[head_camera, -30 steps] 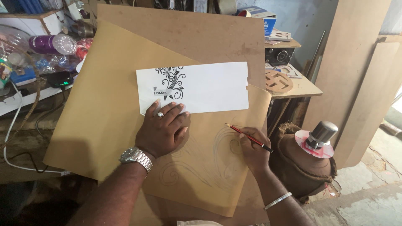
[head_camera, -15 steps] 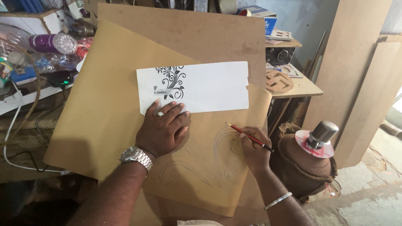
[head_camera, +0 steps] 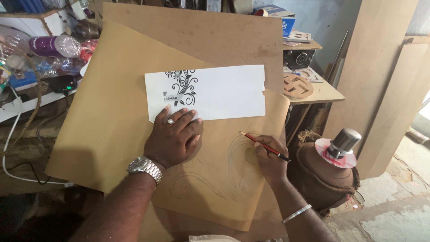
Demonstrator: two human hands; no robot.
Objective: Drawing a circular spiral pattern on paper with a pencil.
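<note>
Pencil work is the step in hand, as I read it from my feed: a curling ornament is being drawn onto the brown paper sheet [head_camera: 112,112], copied from the black floral print on the white paper [head_camera: 215,92] that lies across the sheet's upper part. The right hand [head_camera: 268,157] has its fingers clenched around a red pencil [head_camera: 265,146], tip pointing up and left and touching the sheet just beside the faint scroll lines [head_camera: 215,175] already there. The left hand [head_camera: 172,139] lies flat with its fingers spread and released, grasping nothing; the fingertips press on the lower edge of the white paper and the palm rests on the brown sheet, pinning both. A wristwatch [head_camera: 144,166] sits on that wrist and a thin bangle [head_camera: 296,213] on the other.

The sheet rests on a wooden board [head_camera: 224,36], its lower right corner hanging toward me. I judge the drawing partly done: a few curves are down, the leaves of the print are not. The next stroke, I think, calls for a light, steady curve from the pencil tip while the left hand keeps both papers from sliding.
</note>
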